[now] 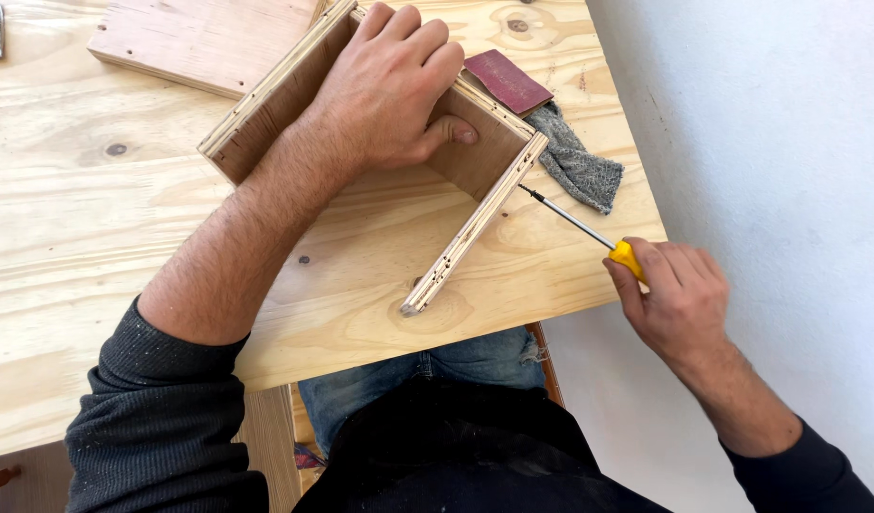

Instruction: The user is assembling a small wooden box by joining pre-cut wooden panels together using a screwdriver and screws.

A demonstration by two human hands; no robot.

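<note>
A three-sided plywood frame (475, 228) stands on its edge on the wooden table (95, 218). My left hand (394, 90) lies over its far board, fingers curled across the top and thumb pressed inside against the panel. My right hand (674, 299) grips the yellow handle of a screwdriver (574, 221). The thin metal shaft points up and left, and its tip touches the outer face of the right-hand board near the corner. That board's edge shows a row of small holes.
A dark red sanding block (508, 81) and a grey pad of steel wool (577, 163) lie behind the frame by the table's right edge. A loose plywood panel (199, 38) rests at the back. A white wall (769, 142) runs along the right.
</note>
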